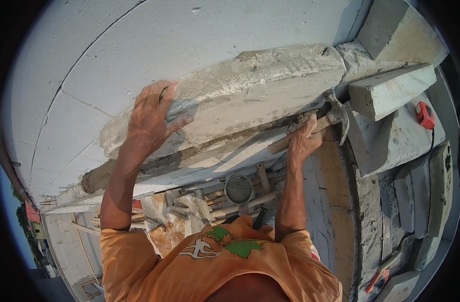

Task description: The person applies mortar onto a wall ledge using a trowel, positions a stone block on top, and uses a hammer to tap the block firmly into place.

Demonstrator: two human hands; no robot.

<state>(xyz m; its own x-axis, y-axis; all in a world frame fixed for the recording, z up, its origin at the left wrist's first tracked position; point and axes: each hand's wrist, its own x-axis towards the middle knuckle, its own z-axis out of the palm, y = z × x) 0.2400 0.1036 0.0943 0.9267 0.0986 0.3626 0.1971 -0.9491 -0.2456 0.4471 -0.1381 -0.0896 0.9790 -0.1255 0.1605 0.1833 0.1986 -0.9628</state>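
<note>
A long, pale concrete block (260, 95) lies along a bed of grey mortar (225, 139) against the large white wall. At the block's left end my left hand (152, 118) rests on it, the fingers over its upper edge and the thumb spread across its front face. My right hand (305, 138) is closed round the wooden handle of a claw hammer (336, 116), close to the head. The hammer is just below the block's right end; whether it touches the block I cannot tell.
At right, cut block pieces (391, 93) are stacked, with a red tape measure (425, 115) on one. Below, a round container of mortar (238, 189) stands among wooden poles (245, 206). More block slabs (421, 196) lean at the far right, near an orange-handled tool (378, 279).
</note>
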